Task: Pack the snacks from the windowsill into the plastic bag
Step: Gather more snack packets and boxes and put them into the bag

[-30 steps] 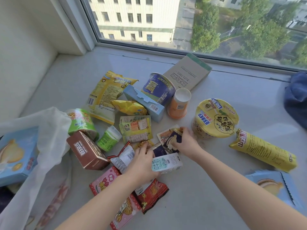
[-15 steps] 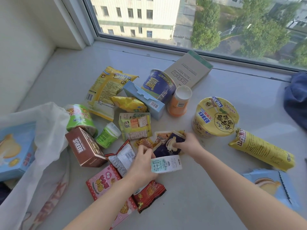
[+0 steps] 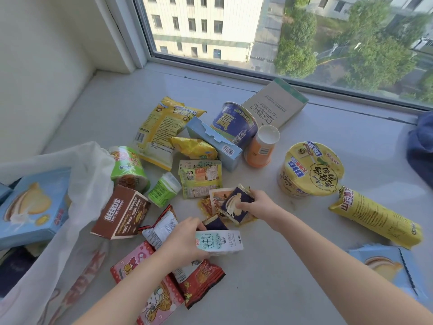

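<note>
Compared with a second ago, my view has tipped slightly and both hands have barely shifted. The left hand (image 3: 187, 240) has drawn back a little toward me and brought the milk carton (image 3: 220, 241) with it. Its fingers are curled round the carton's left end, with the fingertips near a small dark wrapper (image 3: 214, 222). The right hand (image 3: 260, 206) sits at the same spot beside the yellow noodle bowl (image 3: 311, 170). The dark packet (image 3: 234, 205) it pinches between thumb and fingers now stands tilted up rather than lying flat on the other small packets. The rest of the snacks lie where they did on the windowsill (image 3: 281, 277).

The plastic bag (image 3: 89, 174) slumps at the left edge, thin and white. A blue cake box (image 3: 32, 207) lies at its mouth, though I cannot tell whether it is fully inside. A reddish shape (image 3: 79, 273) shows through the film lower down.

The green cup (image 3: 127, 167) leans against the bag, with the brown box (image 3: 121, 214) just beside it. The pale blue box (image 3: 215, 141) has a torn-open top, and I cannot see what it holds. The blue noodle cup (image 3: 236, 124) lies on its side behind that box, touching the orange cup (image 3: 263, 146). The yellow noodle bowl keeps its lid sealed.
</note>
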